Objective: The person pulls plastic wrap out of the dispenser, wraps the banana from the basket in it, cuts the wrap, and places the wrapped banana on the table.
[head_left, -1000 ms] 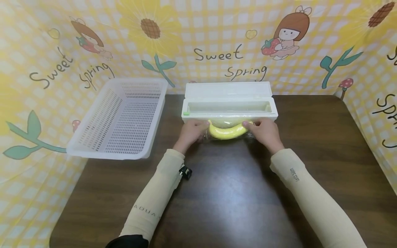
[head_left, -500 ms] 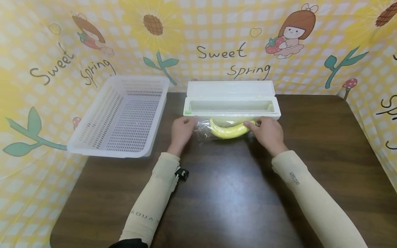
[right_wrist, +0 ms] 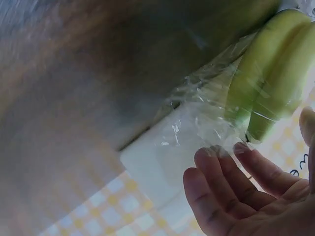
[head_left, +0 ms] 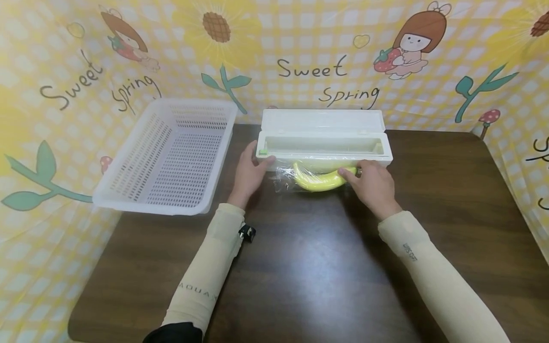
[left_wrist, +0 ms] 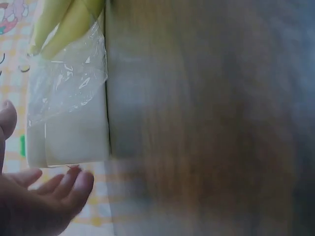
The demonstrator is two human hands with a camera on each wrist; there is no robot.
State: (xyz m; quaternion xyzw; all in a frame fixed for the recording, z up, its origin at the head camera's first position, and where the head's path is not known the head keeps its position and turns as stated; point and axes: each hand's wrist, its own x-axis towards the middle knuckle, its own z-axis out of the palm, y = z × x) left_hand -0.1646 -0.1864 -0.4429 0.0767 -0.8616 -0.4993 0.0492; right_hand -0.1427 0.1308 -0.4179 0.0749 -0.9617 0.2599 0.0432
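**Banana under film, at the front of the box**

My banana (head_left: 315, 183) lies under clear film (head_left: 284, 177), at the front side of the long white box (head_left: 323, 157), whose lid (head_left: 321, 120) is tipped back. I take this step to be settling the film round the fruit. My left hand (head_left: 249, 176) holds nothing; its thumb and fingers stand wide apart about the box's left end. My right hand (head_left: 375, 186) is at the banana's right end, thumb over the yellow; whether I pinch there or only touch, I cannot tell.

The next move, I judge, calls for steadying the box with my left while my right draws the film snug, without tugging the fruit askew.

The head view alone gives me the box's hollow and the white basket (head_left: 199, 211) to the left. The left wrist view shows the film stopping short of the box's end, with my fingertips just beside that end or touching it. The right wrist view shows my fingertips at the film's edge. Both wrist views show two yellow lengths where the head view shows one curve; I cannot tell whether the second is fruit or reflection.
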